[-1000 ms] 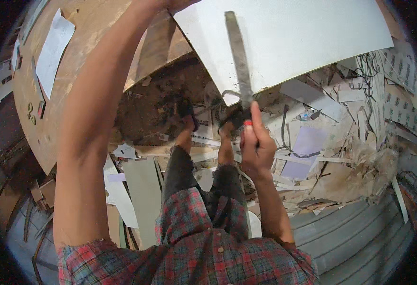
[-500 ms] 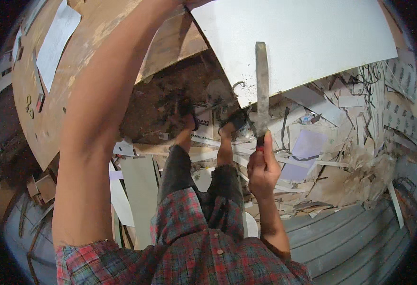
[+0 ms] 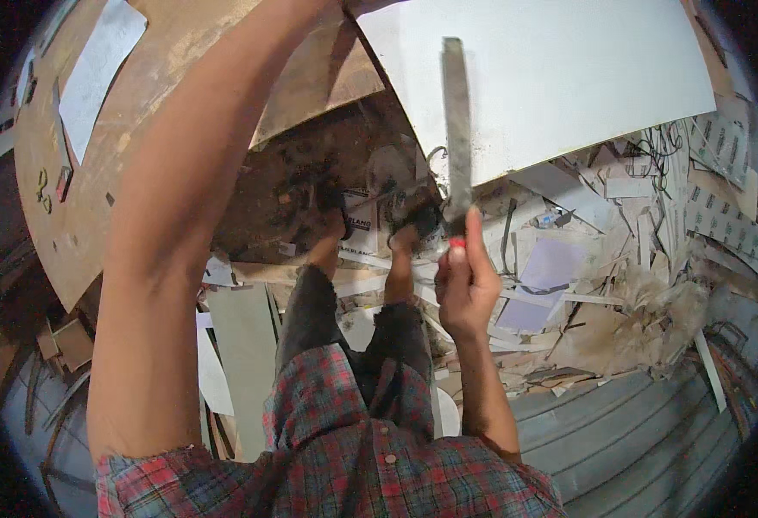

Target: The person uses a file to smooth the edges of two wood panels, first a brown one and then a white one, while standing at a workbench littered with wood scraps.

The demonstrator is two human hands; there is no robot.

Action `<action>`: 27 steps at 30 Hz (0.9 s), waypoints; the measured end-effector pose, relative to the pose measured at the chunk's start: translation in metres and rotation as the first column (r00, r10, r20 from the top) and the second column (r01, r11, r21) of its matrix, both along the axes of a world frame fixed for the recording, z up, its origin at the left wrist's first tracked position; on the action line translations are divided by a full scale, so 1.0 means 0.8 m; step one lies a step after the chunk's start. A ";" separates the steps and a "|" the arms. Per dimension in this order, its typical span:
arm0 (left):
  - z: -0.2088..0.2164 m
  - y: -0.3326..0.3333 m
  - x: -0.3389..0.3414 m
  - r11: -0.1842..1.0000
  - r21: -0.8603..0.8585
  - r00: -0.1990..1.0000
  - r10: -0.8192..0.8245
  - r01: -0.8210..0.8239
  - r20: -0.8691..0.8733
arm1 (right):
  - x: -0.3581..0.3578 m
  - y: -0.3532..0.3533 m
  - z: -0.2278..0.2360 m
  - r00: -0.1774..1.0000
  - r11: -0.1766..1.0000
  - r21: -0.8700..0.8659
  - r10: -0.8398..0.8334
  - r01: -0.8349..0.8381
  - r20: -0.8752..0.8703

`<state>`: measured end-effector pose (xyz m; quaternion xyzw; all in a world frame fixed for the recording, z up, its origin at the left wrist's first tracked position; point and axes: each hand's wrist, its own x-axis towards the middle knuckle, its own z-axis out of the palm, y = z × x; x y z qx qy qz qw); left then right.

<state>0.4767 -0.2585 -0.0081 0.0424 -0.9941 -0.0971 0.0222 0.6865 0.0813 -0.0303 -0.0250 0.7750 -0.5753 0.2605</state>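
My right hand (image 3: 469, 289) is wrapped round the red handle of a long, flat grey metal file (image 3: 457, 129), its blade pointing away from me. The blade lies across the near edge of a white board (image 3: 560, 78) in my view; whether it touches the edge I cannot tell. Dark crumbs speckle the board beside the blade. Stretching up the left side, my left arm ends at the top of the picture, where a sliver of my left hand (image 3: 368, 5) shows at the board's far left corner. Its fingers are out of sight.
A worn wooden tabletop (image 3: 180, 52) lies at left, bearing a white sheet (image 3: 98, 82) and yellow-handled scissors (image 3: 43, 190). Offcuts, strips and a lilac sheet (image 3: 551, 263) litter the floor around my feet. Tangled black wire (image 3: 655, 151) lies at right, near grey ridged sheeting (image 3: 620, 440).
My right hand and the file have moved forward and slightly left, so the blade reaches further over the white board. My left arm stays nearly in place.
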 end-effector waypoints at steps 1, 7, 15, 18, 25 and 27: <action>-0.001 -0.001 0.002 1.000 -0.004 1.000 0.007 -0.007 0.015 | 0.007 0.012 0.000 1.000 0.999 0.036 -0.002 0.001 0.015; 0.000 0.001 -0.002 1.000 0.007 0.999 0.000 0.000 -0.032 | 0.011 -0.003 -0.006 0.999 0.999 -0.032 -0.034 0.034 -0.017; -0.006 -0.001 -0.003 1.000 0.004 0.999 -0.010 0.011 -0.038 | 0.020 0.016 -0.009 0.999 0.998 0.059 0.008 -0.006 -0.042; -0.005 -0.002 -0.003 1.000 0.011 0.999 -0.014 0.014 -0.031 | -0.001 -0.010 0.001 1.000 0.999 -0.018 -0.029 0.029 0.000; -0.006 -0.001 -0.003 1.000 0.002 0.999 0.009 -0.009 -0.034 | 0.009 0.002 0.000 0.997 0.999 -0.017 -0.050 0.051 0.061; -0.006 -0.002 0.000 1.000 0.020 1.000 -0.005 0.005 -0.017 | -0.002 -0.015 0.005 0.998 0.997 -0.052 -0.049 0.052 0.046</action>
